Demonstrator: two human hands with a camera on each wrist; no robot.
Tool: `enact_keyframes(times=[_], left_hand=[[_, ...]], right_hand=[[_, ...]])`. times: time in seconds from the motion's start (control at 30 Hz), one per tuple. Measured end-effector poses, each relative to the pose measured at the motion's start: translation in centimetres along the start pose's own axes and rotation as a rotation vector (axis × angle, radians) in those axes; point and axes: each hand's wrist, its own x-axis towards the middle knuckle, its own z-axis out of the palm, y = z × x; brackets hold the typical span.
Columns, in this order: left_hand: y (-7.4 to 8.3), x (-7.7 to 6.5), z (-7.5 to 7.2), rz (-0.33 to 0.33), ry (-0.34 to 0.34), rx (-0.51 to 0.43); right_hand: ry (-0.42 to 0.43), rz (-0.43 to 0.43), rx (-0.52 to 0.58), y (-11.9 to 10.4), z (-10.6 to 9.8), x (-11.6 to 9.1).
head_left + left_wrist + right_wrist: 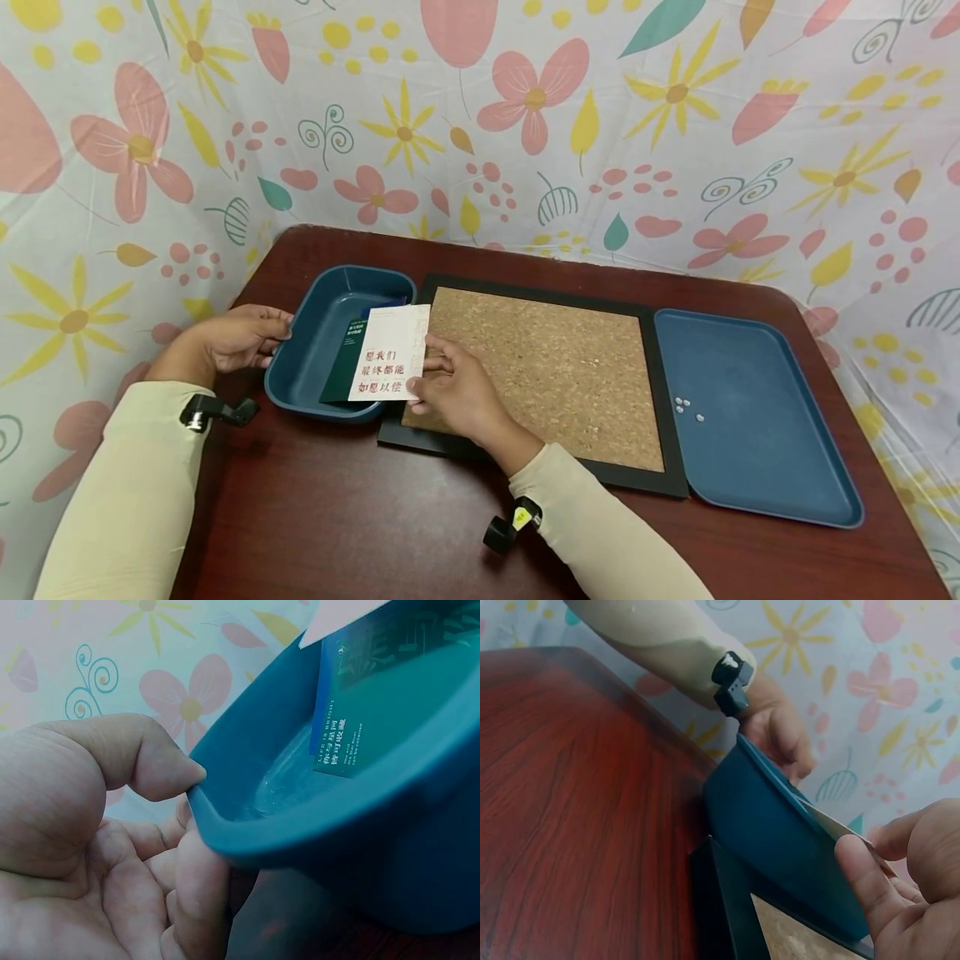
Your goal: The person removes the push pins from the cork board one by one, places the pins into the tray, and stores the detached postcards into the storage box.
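Observation:
My right hand (459,387) pinches a white card (390,346) with red Chinese characters by its right edge, thumb on top. The card overlaps the right side of a deep blue bin (300,342) in the head view. Inside the bin a dark green card (341,362) leans, with a dark blue one (386,305) behind it; the white card hides part of both. My left hand (243,337) grips the bin's left rim, and in the left wrist view its thumb (176,772) presses on that rim from above.
Right of the bin lies a cork board (540,375) in a black frame. Beyond it a flat blue tray (765,417) holds several small pale pins (681,404). All stand on a dark red-brown table (360,517) against a flower-patterned cloth (465,125).

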Motion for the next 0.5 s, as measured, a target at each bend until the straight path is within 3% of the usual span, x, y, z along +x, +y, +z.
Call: enact_keyframes(times=[0.5], left_hand=[[0.03, 0.06, 0.11, -0.006, 0.007, 0.009]], right_hand=[[-0.061, -0.025, -0.049, 0.25, 0.91, 0.14]])
